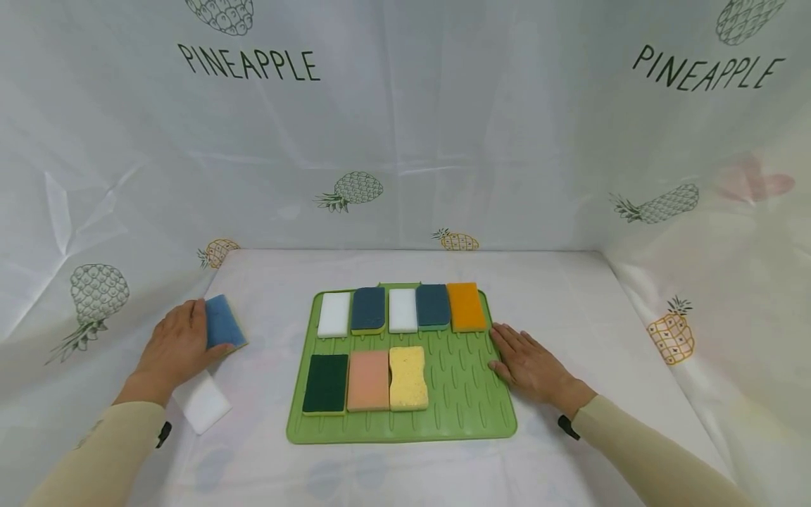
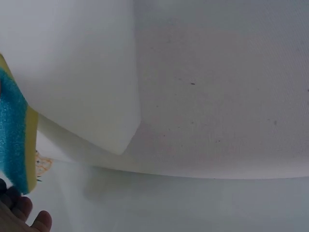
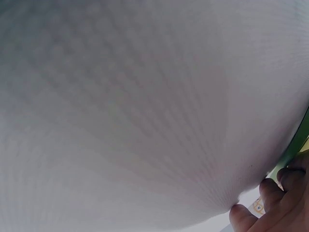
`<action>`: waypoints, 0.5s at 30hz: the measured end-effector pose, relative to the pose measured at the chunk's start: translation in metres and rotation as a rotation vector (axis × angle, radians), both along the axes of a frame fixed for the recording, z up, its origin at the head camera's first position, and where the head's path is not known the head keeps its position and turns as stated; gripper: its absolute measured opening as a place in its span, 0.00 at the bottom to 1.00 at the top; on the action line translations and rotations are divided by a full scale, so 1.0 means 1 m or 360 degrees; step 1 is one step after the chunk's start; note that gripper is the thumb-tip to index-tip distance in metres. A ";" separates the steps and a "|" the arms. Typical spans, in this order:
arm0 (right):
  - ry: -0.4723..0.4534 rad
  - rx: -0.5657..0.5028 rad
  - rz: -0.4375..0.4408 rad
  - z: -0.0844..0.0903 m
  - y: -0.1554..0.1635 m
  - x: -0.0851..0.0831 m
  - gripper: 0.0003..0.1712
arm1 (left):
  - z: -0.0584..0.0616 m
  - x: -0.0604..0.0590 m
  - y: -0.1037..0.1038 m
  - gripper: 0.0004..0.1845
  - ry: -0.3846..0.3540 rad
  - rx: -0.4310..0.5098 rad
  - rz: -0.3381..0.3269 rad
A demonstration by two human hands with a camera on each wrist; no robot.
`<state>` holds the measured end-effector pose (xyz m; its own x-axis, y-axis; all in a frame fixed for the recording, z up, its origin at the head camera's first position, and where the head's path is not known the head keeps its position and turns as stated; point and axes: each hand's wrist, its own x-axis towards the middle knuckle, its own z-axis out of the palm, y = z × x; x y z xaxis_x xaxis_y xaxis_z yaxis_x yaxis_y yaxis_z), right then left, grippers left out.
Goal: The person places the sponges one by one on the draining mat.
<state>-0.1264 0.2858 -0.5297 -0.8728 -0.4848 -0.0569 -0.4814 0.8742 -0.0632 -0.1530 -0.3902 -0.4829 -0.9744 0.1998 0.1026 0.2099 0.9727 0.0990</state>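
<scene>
At the left of the head view, my left hand (image 1: 180, 339) grips a blue sponge (image 1: 223, 325), its thumb along the near edge. The left wrist view shows this sponge (image 2: 14, 130) with a blue scrub face and a yellow side, fingers at its end. Just below that hand lies a white sponge (image 1: 204, 403), partly covered by the wrist. My right hand (image 1: 531, 362) rests with fingers extended at the right edge of a green ridged mat (image 1: 469, 387); its fingertips touch the rim.
The mat's back row holds white, dark blue and orange (image 1: 467, 308) sponges. Along its front left sit a dark green sponge (image 1: 326, 384), a pink one (image 1: 368, 380) and a wavy-sided yellow one (image 1: 408, 379). White pineapple-print cloth (image 1: 405, 127) hangs behind and covers the table.
</scene>
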 end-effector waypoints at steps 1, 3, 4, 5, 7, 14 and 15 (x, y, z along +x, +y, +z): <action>-0.0001 -0.0001 -0.0001 0.000 0.000 0.000 0.43 | 0.000 0.000 0.000 0.62 -0.0006 0.0000 0.0013; -0.0006 -0.0006 -0.0005 -0.001 0.000 0.000 0.43 | 0.002 -0.001 0.000 0.63 -0.0019 -0.0006 0.0037; -0.0009 -0.0008 -0.0006 -0.001 0.000 0.000 0.43 | 0.003 -0.001 0.000 0.64 -0.0033 -0.0005 0.0048; -0.0012 -0.0009 -0.0007 -0.001 0.000 0.000 0.43 | 0.004 0.000 0.001 0.64 -0.0045 -0.0002 0.0057; -0.0018 -0.0015 -0.0008 0.000 0.000 0.000 0.44 | 0.005 0.000 0.002 0.65 -0.0065 0.0005 0.0069; -0.0004 -0.0017 -0.0010 -0.001 0.000 0.001 0.43 | 0.003 0.000 0.004 0.72 -0.0089 0.0031 0.0082; 0.0000 -0.0017 -0.0010 -0.001 0.000 0.001 0.43 | 0.002 0.000 0.004 0.71 -0.0083 0.0027 0.0079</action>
<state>-0.1257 0.2860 -0.5302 -0.8757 -0.4800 -0.0520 -0.4761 0.8764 -0.0727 -0.1531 -0.3867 -0.4807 -0.9872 0.1499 0.0542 0.1557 0.9798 0.1253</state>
